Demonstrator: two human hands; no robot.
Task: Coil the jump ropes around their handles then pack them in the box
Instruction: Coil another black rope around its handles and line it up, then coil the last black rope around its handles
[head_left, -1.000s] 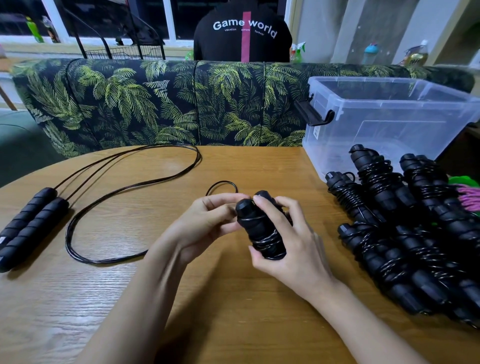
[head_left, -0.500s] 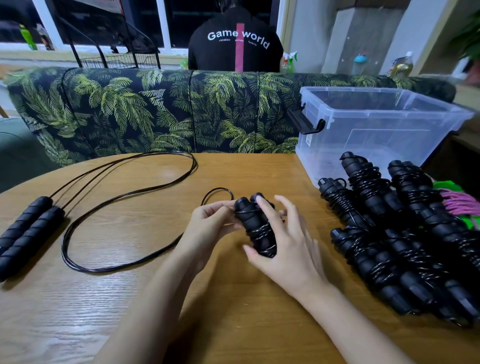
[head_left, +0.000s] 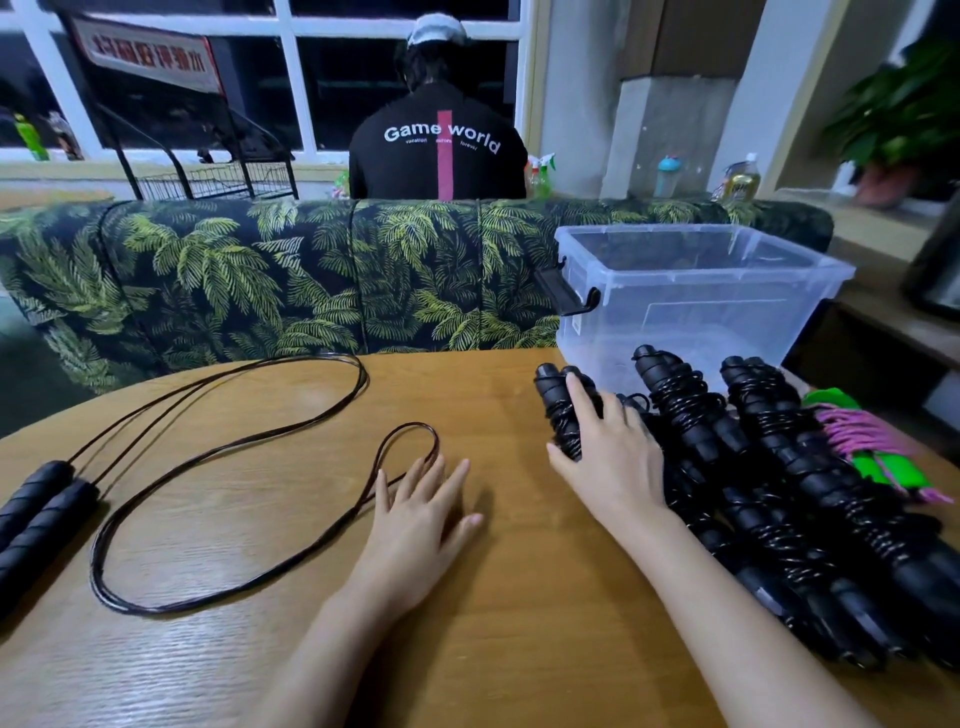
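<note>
— Head view: how much room do you have?

— Bare wood lies between my arms on the round table (head_left: 519, 597), whose far edge meets the palm-print sofa (head_left: 234, 280). The clear plastic box (head_left: 691, 312) stands open-topped at the far right edge, just behind the pile of coiled ropes (head_left: 779, 493). A green-and-pink rope (head_left: 872, 447) lies on the pile's right side.

— And your hands?

— My right hand (head_left: 618, 462) grips a coiled jump rope (head_left: 556, 410) at the pile's left edge, thumb on its near side and fingers over it. My left hand (head_left: 421, 514) lies flat, fingers spread. Its fingertips are at the end loop of the loose jump rope (head_left: 234, 452), whose handles (head_left: 36, 514) rest at the left edge.

— What has changed?

— A second ago both hands held that bundle mid-table. Now it is across by the pile, and my left hand has let go.
</note>
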